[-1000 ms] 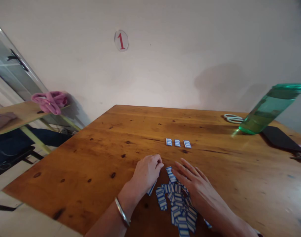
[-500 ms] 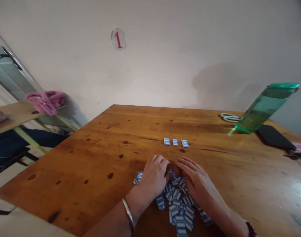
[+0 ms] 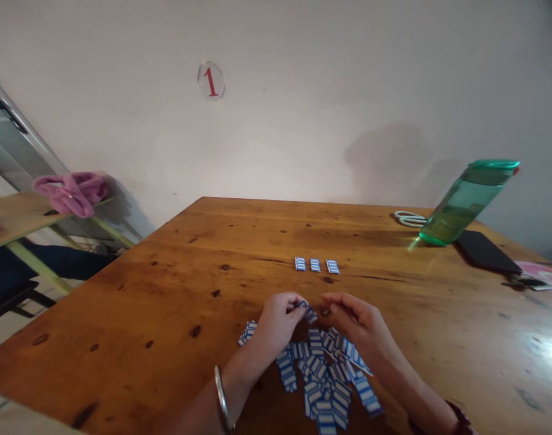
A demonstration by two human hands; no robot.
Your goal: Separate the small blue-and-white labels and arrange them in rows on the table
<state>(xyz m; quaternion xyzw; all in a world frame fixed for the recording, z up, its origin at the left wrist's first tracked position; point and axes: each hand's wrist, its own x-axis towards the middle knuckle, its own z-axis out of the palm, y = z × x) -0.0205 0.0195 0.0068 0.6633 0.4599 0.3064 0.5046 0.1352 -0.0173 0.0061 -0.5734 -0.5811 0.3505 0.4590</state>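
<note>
Between the thumb and fingers of my left hand (image 3: 280, 317), a small flat blue-and-white striped piece (image 3: 308, 312) is pinched, raised above the heap. My right hand (image 3: 355, 320) is just to the right of that piece, fingers loosely bent and apart, with nothing visible in it. Below and between both hands lies a loose heap of similar striped pieces (image 3: 324, 374), overlapping at many angles. A few more striped pieces (image 3: 247, 332) lie left of my left wrist. Farther off, three small striped stacks (image 3: 314, 265) sit in a row, slightly apart.
The wooden table (image 3: 221, 241) reaches to a pale wall. At the right stand a green bottle (image 3: 468, 202), a pale cable loop (image 3: 409, 219), a black flat device (image 3: 487, 252) and small items (image 3: 527, 282). A pink cloth (image 3: 72, 192) lies on a side table at left.
My left hand now holds up a striped piece from the heap. My right hand has lifted off the heap and its fingers have bent. The view has shifted slightly.
</note>
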